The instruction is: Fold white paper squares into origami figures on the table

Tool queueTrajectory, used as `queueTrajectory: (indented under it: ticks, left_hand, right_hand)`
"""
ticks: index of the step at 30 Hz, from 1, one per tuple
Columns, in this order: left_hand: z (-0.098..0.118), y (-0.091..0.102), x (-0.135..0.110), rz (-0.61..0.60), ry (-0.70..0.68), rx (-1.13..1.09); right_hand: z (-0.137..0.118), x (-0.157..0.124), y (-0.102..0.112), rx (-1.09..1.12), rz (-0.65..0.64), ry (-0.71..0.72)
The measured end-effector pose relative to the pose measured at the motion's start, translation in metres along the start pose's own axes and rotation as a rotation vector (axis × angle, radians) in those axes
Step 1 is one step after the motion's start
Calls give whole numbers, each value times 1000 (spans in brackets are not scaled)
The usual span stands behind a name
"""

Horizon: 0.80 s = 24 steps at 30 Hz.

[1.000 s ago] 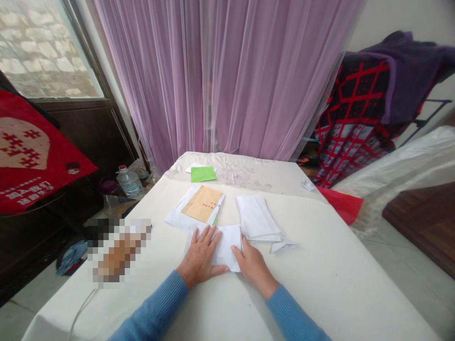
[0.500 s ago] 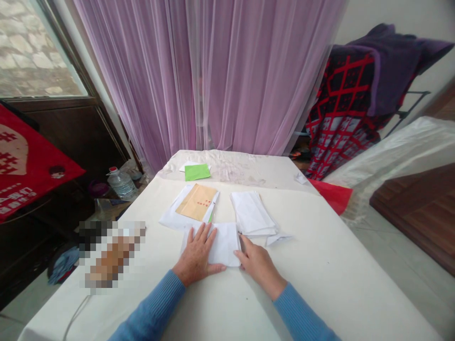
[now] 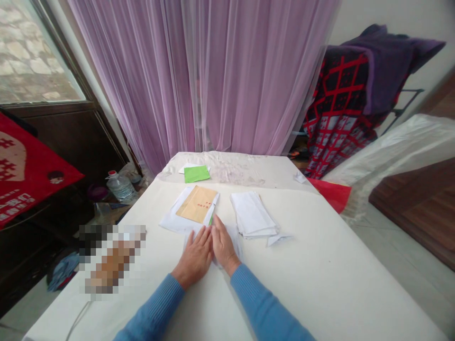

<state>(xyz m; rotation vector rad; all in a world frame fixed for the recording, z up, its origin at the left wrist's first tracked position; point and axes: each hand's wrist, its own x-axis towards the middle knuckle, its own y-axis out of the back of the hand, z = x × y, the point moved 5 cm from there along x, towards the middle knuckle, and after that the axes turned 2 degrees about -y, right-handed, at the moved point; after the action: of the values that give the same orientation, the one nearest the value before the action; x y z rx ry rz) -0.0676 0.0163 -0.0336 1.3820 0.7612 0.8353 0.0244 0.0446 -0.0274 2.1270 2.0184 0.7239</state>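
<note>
A white paper (image 3: 232, 237), perhaps folded, lies flat on the table and is mostly covered by my hands. My left hand (image 3: 196, 253) rests palm down on its left part with the fingers stretched out. Beside it, my right hand (image 3: 224, 244) presses on the paper's middle, fingers extended forward and its edge turned toward the left hand. Just beyond them is a tan envelope (image 3: 197, 203) with red print, lying on white sheets (image 3: 172, 218). To the right is a stack of white papers (image 3: 252, 213), with a small folded paper piece (image 3: 279, 239) at its near corner.
A green paper (image 3: 196, 174) lies at the far end of the white-covered table (image 3: 302, 284). On the left is a blurred-out object (image 3: 113, 260) with a cable. A water bottle (image 3: 121, 187) stands off the left edge. Purple curtains (image 3: 241, 80) hang behind.
My right hand has moved left from the paper's right edge onto its middle, beside my left hand, and its fingers have straightened. My left hand has stayed nearly in place.
</note>
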Motion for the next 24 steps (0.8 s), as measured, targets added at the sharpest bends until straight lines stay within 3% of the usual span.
queueTrajectory:
  ticks: [6, 10, 14, 24]
  left_hand:
    - [-10, -14, -2, 208, 91, 106]
    - [-18, -14, -10, 243, 190, 108]
    - [-26, -9, -22, 237, 246, 97]
    - [-34, 1, -36, 179, 329, 89]
  right_hand:
    - [-5, -14, 4, -423, -154, 152]
    - [-1, -20, 17, -648, -244, 144]
    - [4, -22, 29, -705, -279, 114]
    - [9, -32, 44, -750, -232, 99]
